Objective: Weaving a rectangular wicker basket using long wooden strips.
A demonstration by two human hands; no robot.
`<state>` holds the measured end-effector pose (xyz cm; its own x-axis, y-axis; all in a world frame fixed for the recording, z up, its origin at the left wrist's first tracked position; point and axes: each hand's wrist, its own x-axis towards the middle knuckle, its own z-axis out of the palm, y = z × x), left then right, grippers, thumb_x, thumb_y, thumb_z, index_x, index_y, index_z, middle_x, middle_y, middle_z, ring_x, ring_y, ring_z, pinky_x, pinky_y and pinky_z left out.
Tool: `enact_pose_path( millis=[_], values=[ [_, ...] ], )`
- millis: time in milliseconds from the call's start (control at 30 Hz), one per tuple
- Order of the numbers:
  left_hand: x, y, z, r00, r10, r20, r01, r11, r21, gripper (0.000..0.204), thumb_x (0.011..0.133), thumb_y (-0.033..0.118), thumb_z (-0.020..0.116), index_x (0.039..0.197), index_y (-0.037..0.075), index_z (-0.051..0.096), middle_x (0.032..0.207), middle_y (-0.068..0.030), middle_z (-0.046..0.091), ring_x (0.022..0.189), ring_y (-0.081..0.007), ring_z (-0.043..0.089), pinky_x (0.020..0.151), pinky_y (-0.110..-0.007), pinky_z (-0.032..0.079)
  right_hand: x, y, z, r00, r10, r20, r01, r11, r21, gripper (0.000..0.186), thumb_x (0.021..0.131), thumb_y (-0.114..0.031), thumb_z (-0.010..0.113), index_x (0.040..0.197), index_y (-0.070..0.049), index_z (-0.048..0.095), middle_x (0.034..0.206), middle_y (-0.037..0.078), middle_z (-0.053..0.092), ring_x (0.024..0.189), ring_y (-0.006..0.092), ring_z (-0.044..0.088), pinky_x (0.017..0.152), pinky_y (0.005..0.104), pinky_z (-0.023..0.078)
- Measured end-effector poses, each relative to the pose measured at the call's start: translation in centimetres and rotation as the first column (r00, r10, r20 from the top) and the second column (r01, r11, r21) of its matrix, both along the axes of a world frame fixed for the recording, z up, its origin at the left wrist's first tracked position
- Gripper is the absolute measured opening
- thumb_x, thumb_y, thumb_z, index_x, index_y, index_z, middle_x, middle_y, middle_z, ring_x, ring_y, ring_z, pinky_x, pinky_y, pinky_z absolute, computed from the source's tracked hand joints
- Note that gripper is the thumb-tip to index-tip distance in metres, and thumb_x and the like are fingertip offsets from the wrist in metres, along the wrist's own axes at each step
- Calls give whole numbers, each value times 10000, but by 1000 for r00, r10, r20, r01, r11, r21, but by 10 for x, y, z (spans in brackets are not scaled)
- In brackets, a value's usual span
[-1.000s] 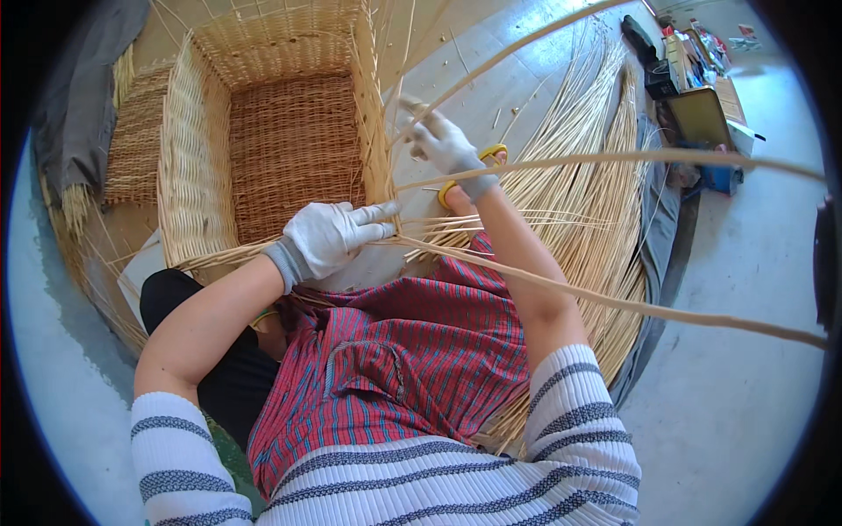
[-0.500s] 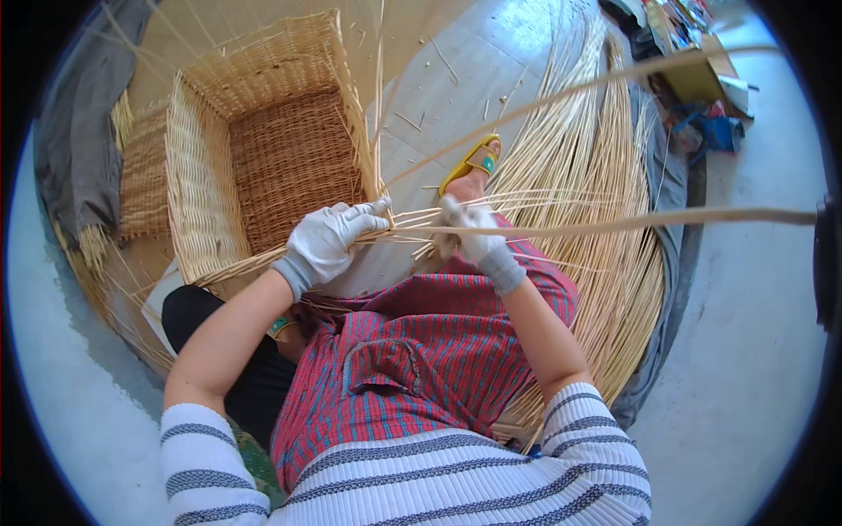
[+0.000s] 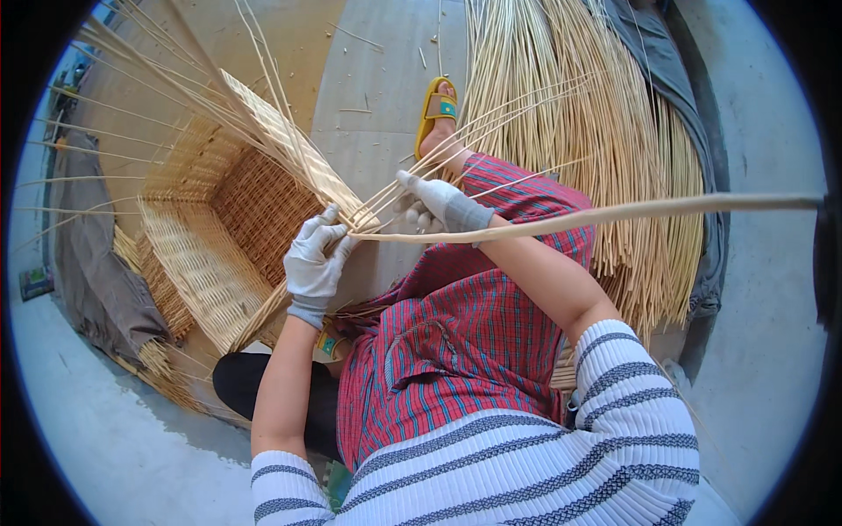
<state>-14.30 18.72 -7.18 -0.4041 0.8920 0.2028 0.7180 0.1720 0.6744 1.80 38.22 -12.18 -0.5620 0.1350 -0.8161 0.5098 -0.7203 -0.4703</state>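
Note:
An open wicker basket (image 3: 197, 254) with pale woven walls and a browner bottom lies tilted in front of me at the left. My left hand (image 3: 313, 260), in a white glove, is closed around the near right corner of its rim, where several rods meet. Thin willow rods (image 3: 509, 110) fan out from this corner to the upper right. My right hand (image 3: 443, 204), gloved too, has its fingers curled at these rods, thumb and forefinger against them. One thick rod (image 3: 631, 211) runs from the corner far to the right, passing over my right forearm.
A large bundle of loose rods (image 3: 605, 175) covers the floor at the right, on grey cloth (image 3: 675, 96). Upright stakes (image 3: 96, 180) stick out beyond the basket's far and left sides. More grey cloth (image 3: 96, 272) lies at the left. My foot in a yellow sandal (image 3: 431, 110) rests ahead.
The basket has turned and tilted, its stakes now pointing left and up. My right hand has moved slightly up and left, and the view has shifted.

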Motion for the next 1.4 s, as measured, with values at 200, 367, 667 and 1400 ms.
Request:
enact_pose_path(
  millis=[200, 367, 667, 1400],
  values=[
    [-4, -6, -9, 999, 36, -8, -36, 999, 16, 202, 760, 87, 809, 930, 66, 701, 1140, -134, 692, 1015, -280, 683, 843, -346, 554, 9, -37, 31, 974, 31, -222, 126, 746, 654, 516, 1020, -437, 452, 880, -14, 711, 637, 48, 640, 486, 158, 567, 503, 319, 458],
    [1, -8, -7, 999, 38, -35, -36, 998, 55, 192, 758, 101, 796, 916, 82, 688, 1078, -106, 693, 965, -287, 678, 802, -364, 552, -96, 0, 76, 843, 524, 123, -314, 293, 903, 493, 977, -462, 479, 1017, -33, 717, 958, 225, 701, 904, 424, 661, 847, 456, 520],
    [-3, 9, 24, 985, -42, -169, -11, 953, -302, 404, 797, 263, 758, 1168, 209, 608, 1067, -60, 587, 869, -299, 657, 684, -414, 547, -152, 34, 59, 598, 779, 188, -410, 96, 907, 459, 946, -447, 558, 1095, -36, 696, 1073, 209, 695, 1048, 340, 663, 906, 424, 509],
    [-11, 3, 19, 995, 97, 19, -84, 932, -351, 599, 750, 303, 804, 1313, 262, 600, 1062, -33, 580, 917, -246, 638, 742, -372, 530, -155, 42, 91, 614, 742, -268, -58, 382, 922, 448, 885, -216, 687, 1317, -204, 567, 926, 74, 705, 825, 192, 673, 738, 322, 535]
  ],
)
